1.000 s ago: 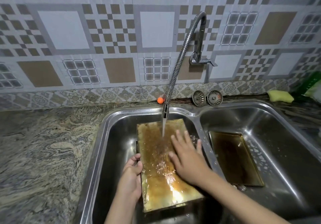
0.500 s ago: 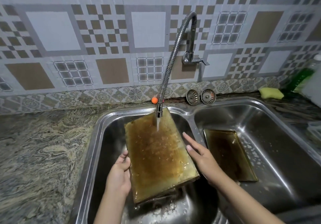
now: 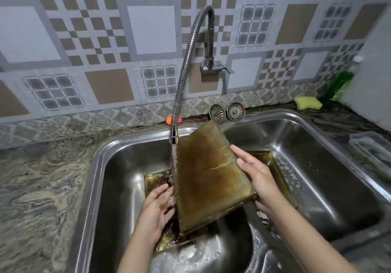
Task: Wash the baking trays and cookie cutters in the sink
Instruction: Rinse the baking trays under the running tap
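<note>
Centrally, a brown-stained tray (image 3: 209,177), tilted, held above the divider of a double steel sink (image 3: 101,166), its far corner raised toward the wall.
Right hand (image 3: 258,177): grips the tray's right edge, thumb on the upper face, fingers hidden behind.
Left hand (image 3: 156,207): at the tray's lower left edge, under the water; fingers loosely extended and touching the edge, no clear grip visible.
Faucet (image 3: 186,77): flexible metal hose arching from a wall tap at upper centre; nozzle just left of the tray's top edge, stream running down along the left side onto the left hand.
Second tray (image 3: 156,179): flat in the left basin, mostly covered by the held tray and the left hand; water splashes over it.
Third tray (image 3: 275,166): in the right basin, largely hidden behind the right hand and wrist.
Strainers (image 3: 226,111): two round metal ones propped against the wall, just behind the tray's raised corner.
Orange ball (image 3: 169,120): small, behind the hose at the wall base.
Sponge (image 3: 307,102): yellow, on the counter at upper right.
Green bottle (image 3: 340,86): beside the sponge, partly cut off by a pale panel at the right edge.
Clear container (image 3: 372,147): on the counter at far right; contents not discernible.
Counter (image 3: 38,188): veined stone, left of the sink.
Wall (image 3: 84,39): patterned tiles across the upper frame.
</note>
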A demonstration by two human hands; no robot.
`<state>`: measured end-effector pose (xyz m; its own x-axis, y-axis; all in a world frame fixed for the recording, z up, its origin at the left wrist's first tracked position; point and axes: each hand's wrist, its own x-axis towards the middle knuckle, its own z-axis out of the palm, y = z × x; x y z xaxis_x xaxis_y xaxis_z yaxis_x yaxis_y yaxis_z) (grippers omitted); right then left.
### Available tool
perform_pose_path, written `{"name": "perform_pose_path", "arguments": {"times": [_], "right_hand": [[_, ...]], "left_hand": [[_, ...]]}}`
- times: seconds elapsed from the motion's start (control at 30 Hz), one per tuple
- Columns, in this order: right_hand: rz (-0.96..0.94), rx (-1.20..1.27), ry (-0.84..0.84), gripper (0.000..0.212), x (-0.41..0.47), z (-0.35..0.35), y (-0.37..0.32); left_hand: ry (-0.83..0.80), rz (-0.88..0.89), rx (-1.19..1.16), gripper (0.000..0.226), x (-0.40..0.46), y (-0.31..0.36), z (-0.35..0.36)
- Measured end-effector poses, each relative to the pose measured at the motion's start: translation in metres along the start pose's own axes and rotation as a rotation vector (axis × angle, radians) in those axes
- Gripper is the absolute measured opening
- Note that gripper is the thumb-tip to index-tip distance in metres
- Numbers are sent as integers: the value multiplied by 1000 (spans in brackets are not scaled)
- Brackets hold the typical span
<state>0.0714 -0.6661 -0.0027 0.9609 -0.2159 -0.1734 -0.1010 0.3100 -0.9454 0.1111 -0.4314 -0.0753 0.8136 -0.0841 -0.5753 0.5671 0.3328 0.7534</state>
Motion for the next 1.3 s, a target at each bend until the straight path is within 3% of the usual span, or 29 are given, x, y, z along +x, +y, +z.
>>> {"name": "perform_pose_path", "arguments": {"times": [0.07, 0.2, 0.27, 0.33, 0.43, 0.53, 0.57, 0.77, 0.97, 1.3], "right_hand": [[-127, -83, 92, 38, 4, -15, -26], [-367, -388, 279, 41, 14, -58, -70], [-421, -651, 319, 43, 24, -79, -74], [-415, -884, 310, 42, 36, -96, -62], [-299, -1218, 276, 41, 49, -113, -23], [-163, -1504, 208, 44, 59, -125, 19], [-104, -1544, 197, 46, 61, -127, 30], [47, -1471, 75, 50, 73, -129, 75], [-73, -1399, 43, 51, 75, -113, 76], [-372, -1213, -30, 43, 31, -32, 57]], "left_hand": [[124, 23, 250, 26, 6, -4, -4], [293, -37, 462, 23, 87, -56, -70], [300, -107, 579, 41, 95, -63, -77], [243, -104, 571, 12, 59, -45, -50], [283, -131, 621, 23, 40, -40, -31], [326, -132, 752, 3, 60, -57, -47], [369, -111, 810, 10, 59, -58, -48], [402, 12, 906, 13, 44, -55, -48], [345, 52, 1107, 25, 47, -46, -42], [324, 428, 1216, 27, 31, -31, -10]]}}
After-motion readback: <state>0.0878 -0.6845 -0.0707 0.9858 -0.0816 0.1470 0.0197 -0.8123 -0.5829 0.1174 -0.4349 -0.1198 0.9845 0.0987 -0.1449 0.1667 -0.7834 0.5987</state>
